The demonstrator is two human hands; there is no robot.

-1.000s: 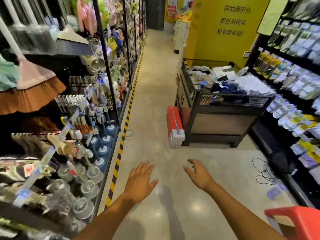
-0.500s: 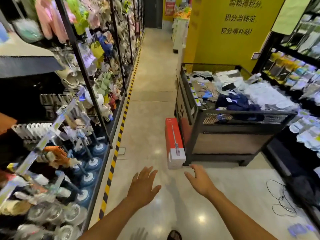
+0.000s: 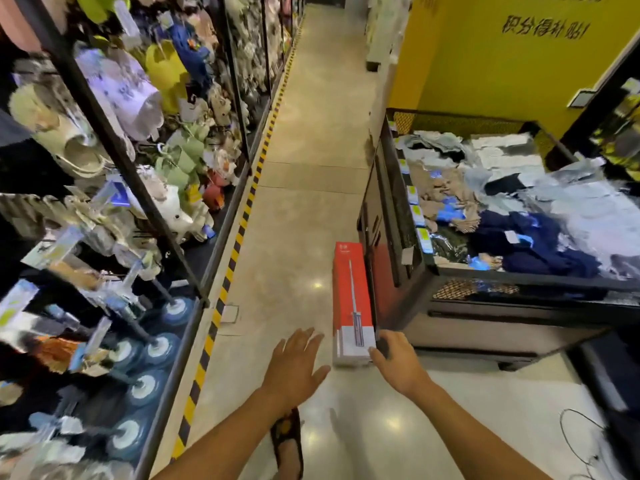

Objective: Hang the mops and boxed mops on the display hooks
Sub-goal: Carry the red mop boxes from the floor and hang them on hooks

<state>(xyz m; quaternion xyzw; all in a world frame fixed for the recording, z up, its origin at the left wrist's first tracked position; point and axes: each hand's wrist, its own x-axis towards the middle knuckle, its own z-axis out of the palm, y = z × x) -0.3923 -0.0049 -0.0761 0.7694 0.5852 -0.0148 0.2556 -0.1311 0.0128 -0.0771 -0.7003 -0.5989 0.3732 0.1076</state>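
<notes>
A long red and white boxed mop (image 3: 351,292) lies flat on the floor, lengthwise along the aisle and tight against a black bin. My right hand (image 3: 396,363) is at the box's near right corner: its fingers curl down the right side and its thumb lies against the near end. My left hand (image 3: 298,362) hovers with spread, straight fingers just left of the box's near end and holds nothing.
The display rack (image 3: 194,278) with hooks, hanging goods and blue round brush heads (image 3: 138,393) lines the left side, edged by yellow-black floor tape (image 3: 221,299). The black bin (image 3: 485,306) holds folded clothing. A black cable (image 3: 581,441) lies on the floor at right. My sandalled foot (image 3: 287,441) is below.
I have moved forward along the aisle to the box. My right hand reached its near right corner and closed round it; my left hand came up beside it, still open.
</notes>
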